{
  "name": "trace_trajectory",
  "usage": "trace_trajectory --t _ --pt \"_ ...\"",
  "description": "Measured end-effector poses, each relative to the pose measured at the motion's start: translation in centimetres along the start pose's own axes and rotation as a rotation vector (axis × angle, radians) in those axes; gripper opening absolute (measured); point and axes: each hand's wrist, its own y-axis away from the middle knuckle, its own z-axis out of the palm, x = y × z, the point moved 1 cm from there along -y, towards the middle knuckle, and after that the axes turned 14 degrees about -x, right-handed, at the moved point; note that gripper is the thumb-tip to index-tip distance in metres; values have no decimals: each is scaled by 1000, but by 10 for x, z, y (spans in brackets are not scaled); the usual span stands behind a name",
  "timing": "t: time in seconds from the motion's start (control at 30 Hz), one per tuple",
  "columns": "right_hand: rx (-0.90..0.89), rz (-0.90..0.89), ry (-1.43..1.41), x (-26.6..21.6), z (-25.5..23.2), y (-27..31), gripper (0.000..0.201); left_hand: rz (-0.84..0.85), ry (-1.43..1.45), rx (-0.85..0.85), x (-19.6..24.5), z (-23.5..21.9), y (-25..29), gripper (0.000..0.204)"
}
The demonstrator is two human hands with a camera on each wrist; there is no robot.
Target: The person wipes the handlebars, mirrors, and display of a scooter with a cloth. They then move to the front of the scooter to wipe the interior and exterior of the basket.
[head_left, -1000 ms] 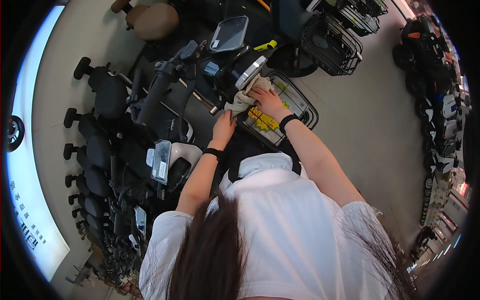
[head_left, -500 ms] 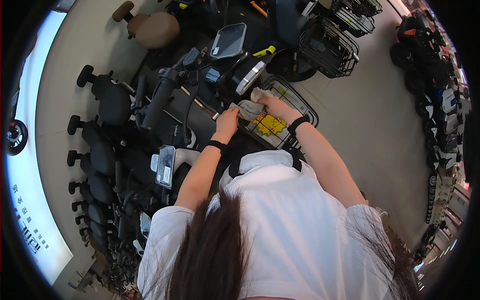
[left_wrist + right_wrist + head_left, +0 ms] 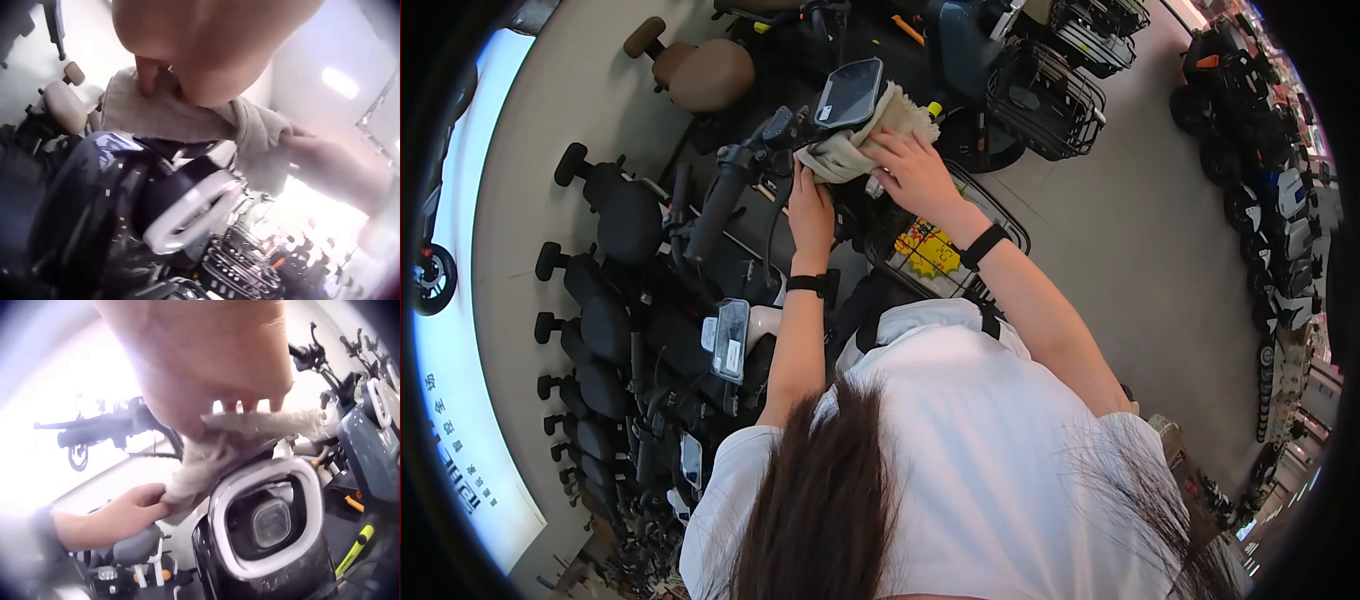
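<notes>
A beige cloth (image 3: 870, 140) lies partly folded just below the scooter's dark display (image 3: 848, 93) in the head view. My left hand (image 3: 812, 215) pinches its left end between thumb and fingers. On the right part of the cloth, my right hand (image 3: 915, 175) grips with fingers over it and thumb underneath. Both wrist views show the cloth bunched above a rounded-square headlight (image 3: 272, 522) with a pale ring (image 3: 159, 237). In the head view the headlight is mostly hidden beneath cloth and hand.
Below the hands sits a wire basket (image 3: 1027, 245) holding a yellow starburst card (image 3: 932, 258). A handlebar grip (image 3: 718, 210) juts out to the left. Black seats (image 3: 630, 215) line the left side, and another scooter's black basket (image 3: 1045, 110) stands at upper right.
Both hands have moved forward and up with the cloth, from over the headlight and basket to beside the display. The cloth, bunched half a second ago, is spread wider.
</notes>
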Motion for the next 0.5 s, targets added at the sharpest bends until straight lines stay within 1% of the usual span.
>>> trace_trajectory --t 0.03,0.07,0.2,0.27,0.3,0.37,0.4,0.47,0.5 --pt "-52 -37 76 1 21 1 43 -4 13 -68 -16 15 3 42" --pt "-48 -35 77 0 28 0 43 -7 24 -136 -25 22 3 45" --pt "-83 -42 113 -8 45 -9 40 48 -4 -141 -25 13 1 50" --pt "-74 -148 46 -14 41 -7 43 -166 110 -383 -25 4 -4 51" --pt "-72 -145 46 -12 41 -8 43 -164 109 -385 -26 3 -7 51" --pt "-53 -181 104 -6 39 -12 43 -90 70 -387 -31 0 -15 51" --pt "-53 -182 103 -2 39 -15 43 -90 69 -386 -39 2 -18 51" --pt "-48 -23 102 11 39 -24 42 -56 -7 -296 -61 14 -22 57" --pt "25 40 63 18 34 -25 41 -61 -7 -296 -66 21 -24 57"
